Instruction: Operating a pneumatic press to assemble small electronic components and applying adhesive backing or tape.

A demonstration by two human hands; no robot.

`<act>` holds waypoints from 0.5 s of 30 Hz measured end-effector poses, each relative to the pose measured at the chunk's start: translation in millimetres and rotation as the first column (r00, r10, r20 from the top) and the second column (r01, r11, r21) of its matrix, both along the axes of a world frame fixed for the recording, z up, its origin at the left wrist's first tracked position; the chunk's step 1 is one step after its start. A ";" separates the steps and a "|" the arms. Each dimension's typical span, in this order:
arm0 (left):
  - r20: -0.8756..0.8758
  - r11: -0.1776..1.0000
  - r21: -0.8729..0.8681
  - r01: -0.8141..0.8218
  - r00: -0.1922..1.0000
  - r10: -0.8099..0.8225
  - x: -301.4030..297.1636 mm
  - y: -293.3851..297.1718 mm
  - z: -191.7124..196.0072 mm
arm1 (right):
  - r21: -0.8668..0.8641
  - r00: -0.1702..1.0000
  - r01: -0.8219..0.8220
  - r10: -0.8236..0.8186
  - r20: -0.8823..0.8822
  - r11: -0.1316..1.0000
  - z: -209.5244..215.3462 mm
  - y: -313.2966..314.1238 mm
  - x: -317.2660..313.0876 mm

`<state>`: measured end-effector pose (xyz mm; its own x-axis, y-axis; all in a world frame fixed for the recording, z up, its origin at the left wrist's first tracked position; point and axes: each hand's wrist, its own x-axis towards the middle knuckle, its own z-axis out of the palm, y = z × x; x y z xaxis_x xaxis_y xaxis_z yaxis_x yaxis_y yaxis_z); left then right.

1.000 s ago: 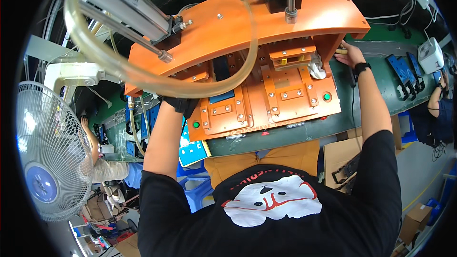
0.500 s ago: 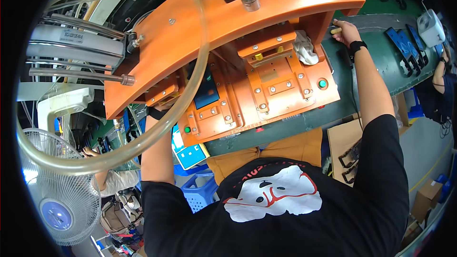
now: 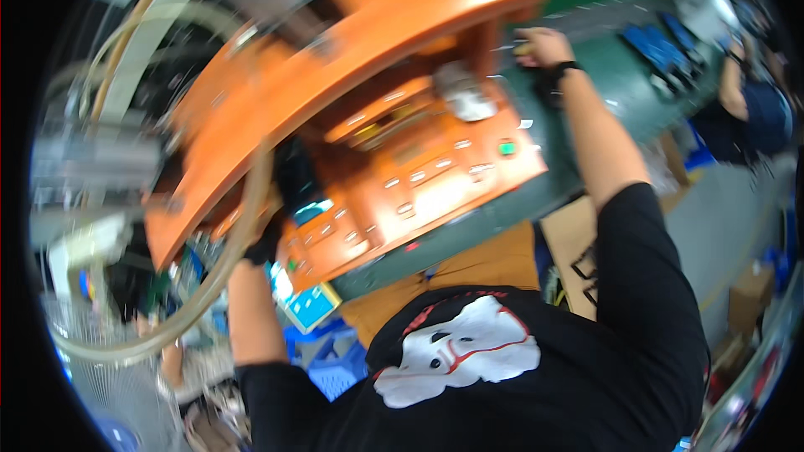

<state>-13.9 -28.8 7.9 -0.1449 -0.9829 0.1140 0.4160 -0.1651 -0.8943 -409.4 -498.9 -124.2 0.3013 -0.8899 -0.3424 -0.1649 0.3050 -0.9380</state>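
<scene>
My right hand (image 3: pixel 546 48) is closed beside the far right end of the orange press (image 3: pixel 419 222). Between its fingers shows a small yellowish piece (image 3: pixel 524 48), like a short handle. My left forearm (image 3: pixel 253 310) reaches to the press's left side, behind a clear hose (image 3: pixel 239 259). The left fingers are hidden there, so what they touch cannot be made out. A dark flat panel (image 3: pixel 299 177) with a bluish shiny end lies in the left bay of the press. A crumpled whitish cloth (image 3: pixel 469 103) rests at the right bay. The picture is smeared by motion.
A green button (image 3: pixel 507 148) sits on the press's right front corner. Blue parts (image 3: pixel 657 50) lie on the green bench (image 3: pixel 599 100) near a white device (image 3: pixel 705 8). A blue stool (image 3: pixel 335 364) stands below, and another person (image 3: pixel 745 109) is at the far right.
The view has swung, so the press appears farther left and tilted. My right hand stays by its right end, still closed on the yellowish piece. My left arm stays at its left side.
</scene>
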 end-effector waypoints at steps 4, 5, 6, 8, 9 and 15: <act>-0.745 0.954 -0.181 0.240 0.600 -0.292 2.0 -1.3 1.2 | 0.015 0.999 -0.018 0.018 0.031 1.000 4.6 12.0 21.9; -0.962 0.955 -0.197 0.222 0.144 -0.232 -2.3 -11.3 10.9 | -0.006 1.000 -0.023 0.023 0.002 1.000 3.4 7.5 12.8; -0.962 0.945 -0.202 0.257 0.131 -0.241 -6.8 -15.8 14.0 | -0.009 1.000 -0.024 0.024 0.011 1.000 1.7 5.5 6.6; -0.886 0.963 -0.070 0.262 0.428 -0.181 -5.4 -12.8 16.5 | -0.052 0.993 -0.117 0.115 -0.039 0.992 18.0 8.8 -8.5; -0.883 0.965 -0.072 0.251 0.434 -0.178 -10.6 -12.6 22.9 | -0.132 0.980 -0.185 0.174 -0.091 0.974 30.1 12.2 -17.3; -0.616 0.905 0.106 0.411 0.742 -0.265 31.8 -0.9 35.8 | -0.845 0.350 -0.044 -0.784 -0.513 0.533 32.2 -76.1 -234.6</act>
